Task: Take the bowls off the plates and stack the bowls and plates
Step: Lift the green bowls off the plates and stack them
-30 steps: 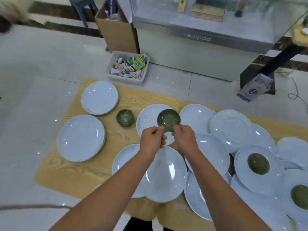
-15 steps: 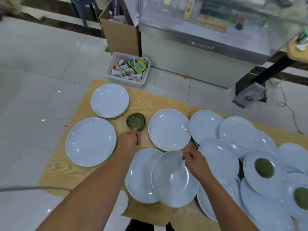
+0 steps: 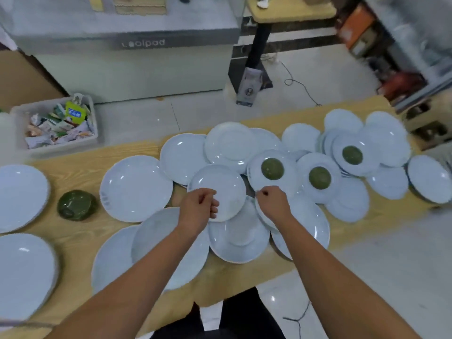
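A long wood-grain desk (image 3: 80,241) stands on a pale tiled floor (image 3: 367,277), crowded with white plates (image 3: 135,188). Most of them overlap in a heap toward the right end, and a few lie apart at the left. Three green bowls (image 3: 272,168) sit upside down on plates in that heap, well right of centre. A lone bowl (image 3: 76,205) stands on bare wood at the left between plates, too blurred to tell whether it is one bowl or several nested. The left hand (image 3: 199,207) hangs over the near rim of the middle plate (image 3: 217,189) with its fingers curled, and I cannot tell whether they grip the rim. The right hand (image 3: 272,204) sits just at the near rim of the plate under the nearest bowl, fingers curled and thumb against forefinger. I cannot tell whether they pinch anything. Behind the desk runs a grey counter (image 3: 143,42) with lettering on its front. A white crate (image 3: 56,128) of packets sits on the floor to its left, beside a brown box (image 3: 22,77). To the right is a black-legged stand (image 3: 259,40), and a cable (image 3: 300,86) trails across the tiles.
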